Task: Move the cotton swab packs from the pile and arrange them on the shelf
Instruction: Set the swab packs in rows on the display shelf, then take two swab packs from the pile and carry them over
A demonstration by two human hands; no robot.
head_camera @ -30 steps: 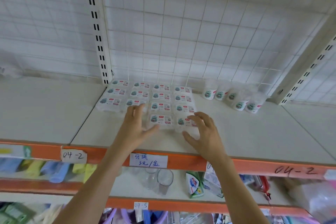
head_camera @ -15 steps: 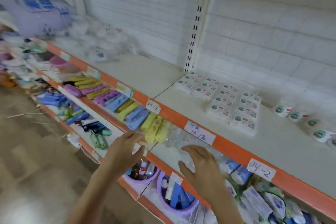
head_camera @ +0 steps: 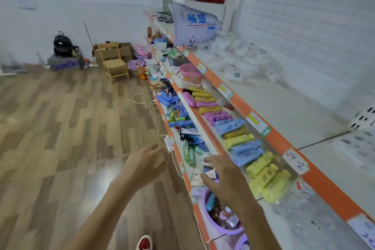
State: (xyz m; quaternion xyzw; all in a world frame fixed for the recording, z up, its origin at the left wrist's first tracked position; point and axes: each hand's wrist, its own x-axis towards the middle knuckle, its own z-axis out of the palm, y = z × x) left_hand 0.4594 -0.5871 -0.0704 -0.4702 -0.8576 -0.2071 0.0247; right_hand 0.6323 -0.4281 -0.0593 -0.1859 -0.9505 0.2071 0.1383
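1. Head view: the left hand (head_camera: pixel 145 163) was held in the air over the wooden floor (head_camera: pixel 60 128), fingers loosely spread, gripping nothing.
2. The right hand (head_camera: pixel 225 176) was held in front of the lower shelves, fingers spread and slightly bent, gripping nothing; it was above a purple basin (head_camera: pixel 217 227) of small items.
3. The pile (head_camera: pixel 241 55) of swab packs lay far along the top shelf (head_camera: pixel 284 107), blurred, beside a large printed bag (head_camera: pixel 194 26). Single packs could not be told apart.
4. At the right edge, arranged packs (head_camera: pixel 357 146) were on the same shelf, just past an upright post (head_camera: pixel 363 117); detail was blurred.
5. An orange rail (head_camera: pixel 274 138) fronted the top shelf and bore a handwritten label (head_camera: pixel 296 160).
6. The shelf below held rows of yellow, blue and pink tubes (head_camera: pixel 243 148).
7. A white cable (head_camera: pixel 150 111) ran across the floor to a power strip (head_camera: pixel 169 143) near the left hand.
8. A wooden chair (head_camera: pixel 115 63) and a black backpack (head_camera: pixel 61 43) were by the far wall, well apart from both hands.
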